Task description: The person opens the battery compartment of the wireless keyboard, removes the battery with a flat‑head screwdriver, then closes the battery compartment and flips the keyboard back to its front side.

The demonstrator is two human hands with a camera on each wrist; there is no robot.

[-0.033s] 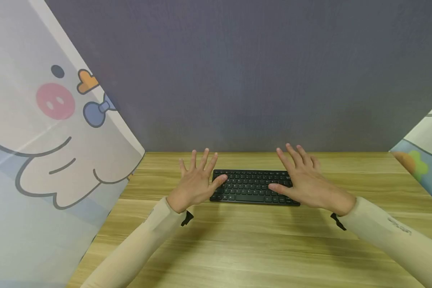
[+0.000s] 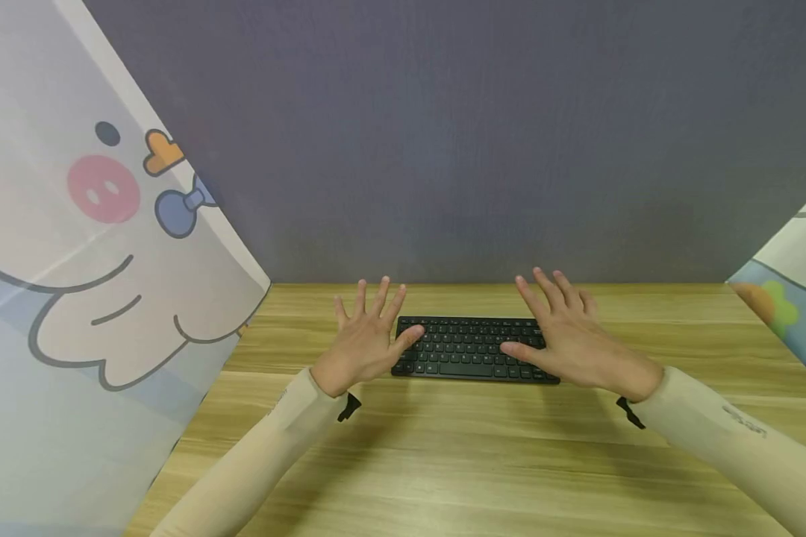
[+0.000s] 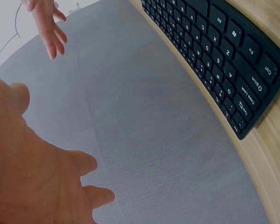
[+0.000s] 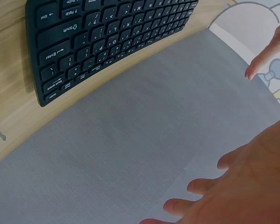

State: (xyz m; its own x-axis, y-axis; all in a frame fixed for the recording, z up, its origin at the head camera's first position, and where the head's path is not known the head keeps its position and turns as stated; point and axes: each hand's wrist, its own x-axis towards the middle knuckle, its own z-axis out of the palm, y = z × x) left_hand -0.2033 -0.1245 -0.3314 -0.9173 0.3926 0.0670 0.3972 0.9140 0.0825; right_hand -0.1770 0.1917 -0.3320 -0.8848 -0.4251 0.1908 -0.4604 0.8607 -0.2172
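A slim black keyboard (image 2: 473, 349) lies flat on a light wooden counter (image 2: 483, 447), its long side running left to right near the grey back wall. Its low, dark keys carry small white lettering, and none looks pressed.

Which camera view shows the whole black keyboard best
The head view: the black keyboard lies whole on the wooden table, between the left hand and right hand, both spread open above its ends. The left wrist view shows only its Ctrl and Caps Lock end; the right wrist view only its Enter and Shift end.
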